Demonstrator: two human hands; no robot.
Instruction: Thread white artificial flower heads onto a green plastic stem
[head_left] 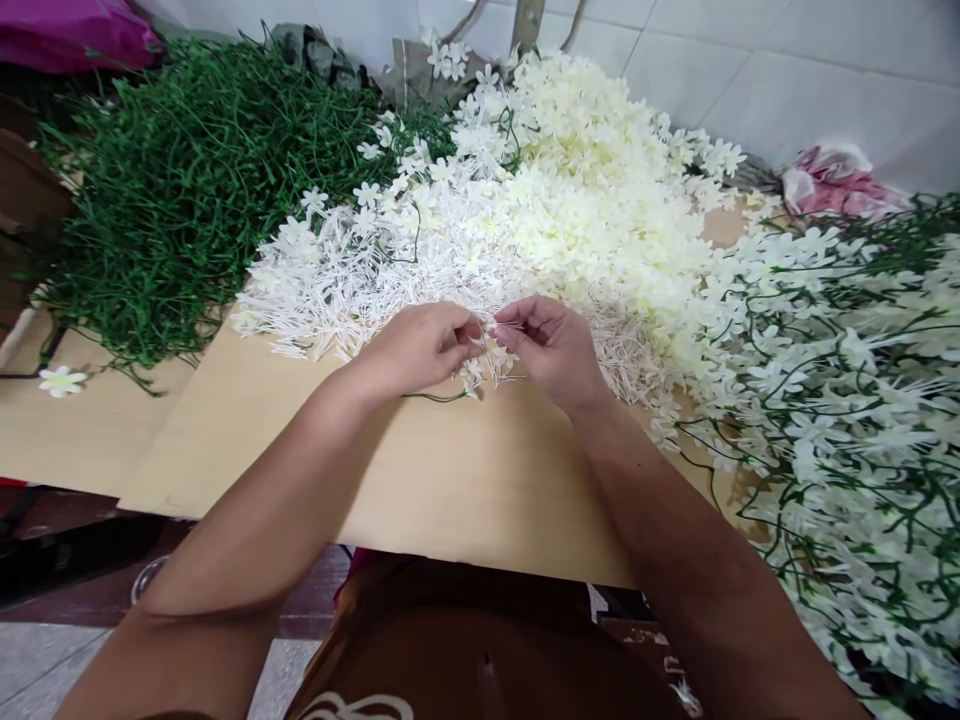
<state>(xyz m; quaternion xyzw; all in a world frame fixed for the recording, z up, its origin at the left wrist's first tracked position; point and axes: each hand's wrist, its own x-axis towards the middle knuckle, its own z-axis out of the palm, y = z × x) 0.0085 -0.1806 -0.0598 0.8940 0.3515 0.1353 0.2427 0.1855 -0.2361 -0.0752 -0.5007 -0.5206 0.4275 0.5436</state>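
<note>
My left hand is closed in a pinch over the near edge of the white pile. A green artificial flower stem comes out below it, with a small white flower hanging beside the fingertips. Close by on the right, my right hand pinches a thin white stamen piece between thumb and fingers. The two sets of fingertips almost meet, and what lies between them is partly hidden. Just beyond both hands lies a heap of loose white stamen pieces.
Green plastic stems are heaped at the back left, cream-white blossoms at the back centre. Assembled white flowers on green stems pile up at the right. One blossom lies at the left on the cardboard tabletop. A tiled wall stands behind.
</note>
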